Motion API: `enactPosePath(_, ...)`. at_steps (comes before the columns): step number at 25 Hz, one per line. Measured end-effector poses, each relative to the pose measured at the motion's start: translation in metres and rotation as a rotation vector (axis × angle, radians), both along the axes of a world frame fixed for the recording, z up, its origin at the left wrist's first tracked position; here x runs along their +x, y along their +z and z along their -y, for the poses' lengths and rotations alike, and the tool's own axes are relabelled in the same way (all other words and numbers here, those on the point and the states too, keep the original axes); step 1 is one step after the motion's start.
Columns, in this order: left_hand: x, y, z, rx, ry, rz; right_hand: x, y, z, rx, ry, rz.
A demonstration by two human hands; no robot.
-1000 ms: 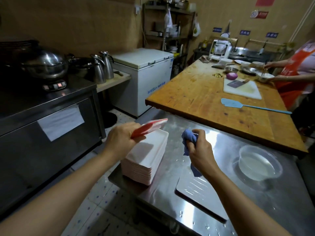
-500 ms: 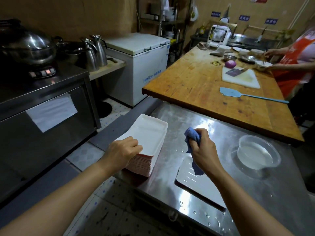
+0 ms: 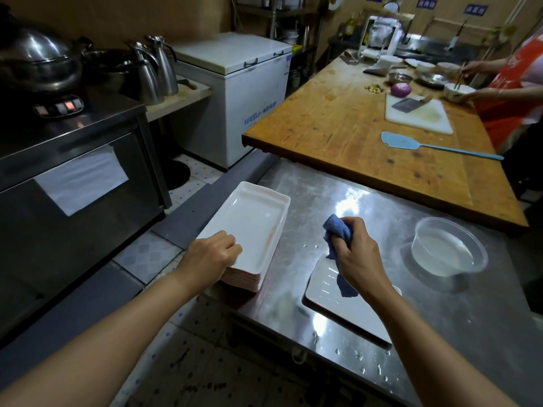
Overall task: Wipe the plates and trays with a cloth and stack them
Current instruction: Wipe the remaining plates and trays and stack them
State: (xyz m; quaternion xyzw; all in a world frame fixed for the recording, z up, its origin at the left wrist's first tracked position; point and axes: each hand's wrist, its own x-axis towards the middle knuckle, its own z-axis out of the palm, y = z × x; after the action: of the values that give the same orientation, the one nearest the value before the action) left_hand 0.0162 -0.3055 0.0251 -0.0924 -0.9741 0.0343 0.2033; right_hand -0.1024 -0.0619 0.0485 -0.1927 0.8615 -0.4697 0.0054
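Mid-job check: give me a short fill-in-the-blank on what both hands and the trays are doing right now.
1. The right hand grips a crumpled ____ cloth.
2. The left hand rests on the near corner of the ____ of white rectangular trays.
3. A single white tray lies flat on the steel table, dotted with water ____.
4. The clear round plastic tub sits to the ____ of the right hand.

Missing words: blue; stack; droplets; right

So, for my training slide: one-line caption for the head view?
Left hand steadies the stacked trays; right hand grips a blue cloth above a wet tray.
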Motion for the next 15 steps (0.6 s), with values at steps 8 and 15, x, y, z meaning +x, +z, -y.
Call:
enactPosePath(8, -0.017, -0.007, 0.006, 0.003, 0.026, 0.138, -0.005, -0.009, -0.005, 0.007, -0.04, 0.026)
enactPosePath(15, -0.033, -0.005, -0.011, 0.029, 0.292, 0.26, -0.013, -0.023, -0.024, 0.022, -0.103, 0.035)
